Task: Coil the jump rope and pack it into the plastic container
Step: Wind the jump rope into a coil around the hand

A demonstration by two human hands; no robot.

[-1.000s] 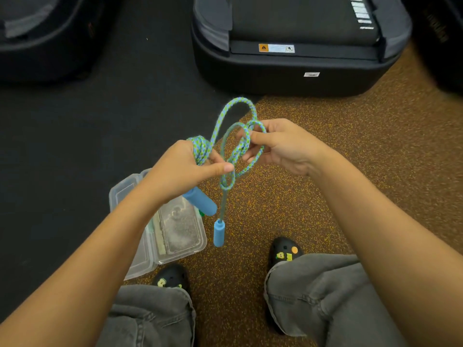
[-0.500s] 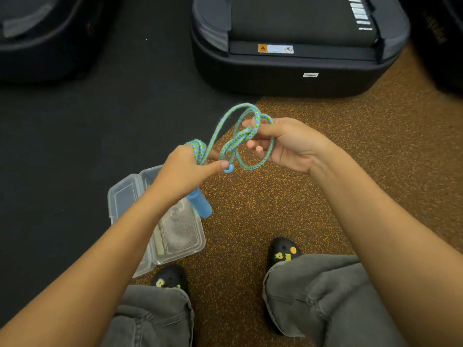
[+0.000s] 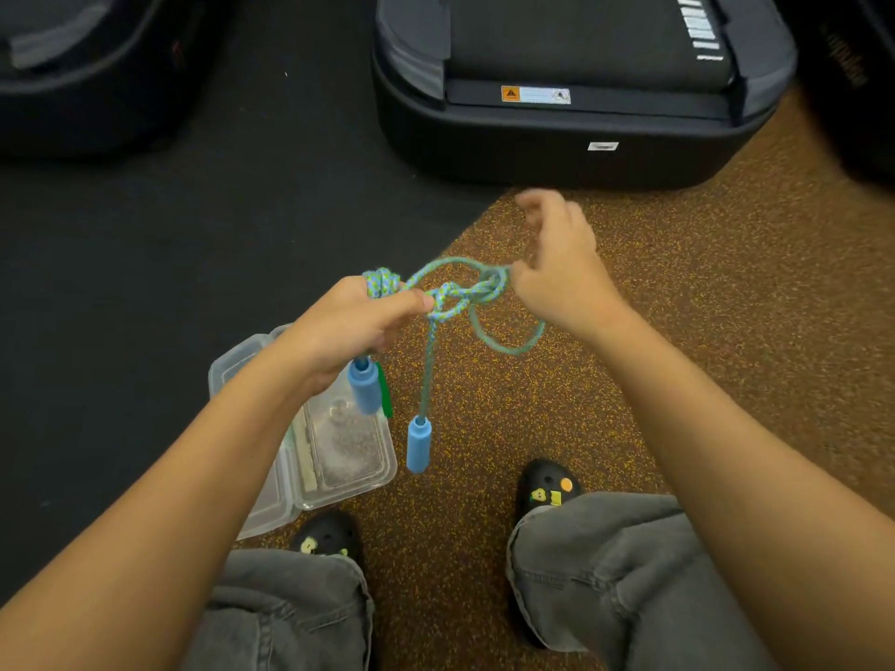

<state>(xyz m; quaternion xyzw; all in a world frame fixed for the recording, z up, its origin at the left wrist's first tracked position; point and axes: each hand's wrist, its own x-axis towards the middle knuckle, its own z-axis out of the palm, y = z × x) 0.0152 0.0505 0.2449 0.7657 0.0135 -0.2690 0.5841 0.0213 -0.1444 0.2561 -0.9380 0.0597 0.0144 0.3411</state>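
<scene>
Jump rope strung at centre between two hands: left hand at nine o'clock of the knot, right hand at three o'clock. One handle hangs just under the left hand, the other handle dangles lower, at five o'clock of it. A loop sags below the right hand. Plastic container lies open on the floor at seven o'clock, beneath the left forearm. Two shoes at six o'clock, nearer the camera. A big case sits at twelve o'clock, beyond the hands.
</scene>
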